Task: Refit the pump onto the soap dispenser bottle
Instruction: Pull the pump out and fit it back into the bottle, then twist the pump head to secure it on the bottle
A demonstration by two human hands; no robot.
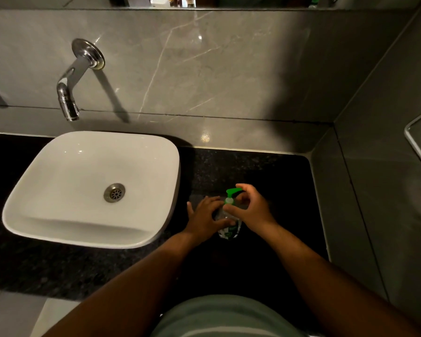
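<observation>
A clear soap dispenser bottle with a green label stands upright on the black counter, right of the basin. Its green pump sits on the bottle's neck, nozzle pointing left and away. My left hand wraps the bottle's left side, thumb across the front. My right hand curls around the pump's collar, fingers over the top and thumb below. Much of the bottle's body is hidden behind both hands.
A white square basin with a metal drain fills the counter's left part. A chrome wall tap hangs over it. The black granite counter ends at grey tiled walls behind and at the right.
</observation>
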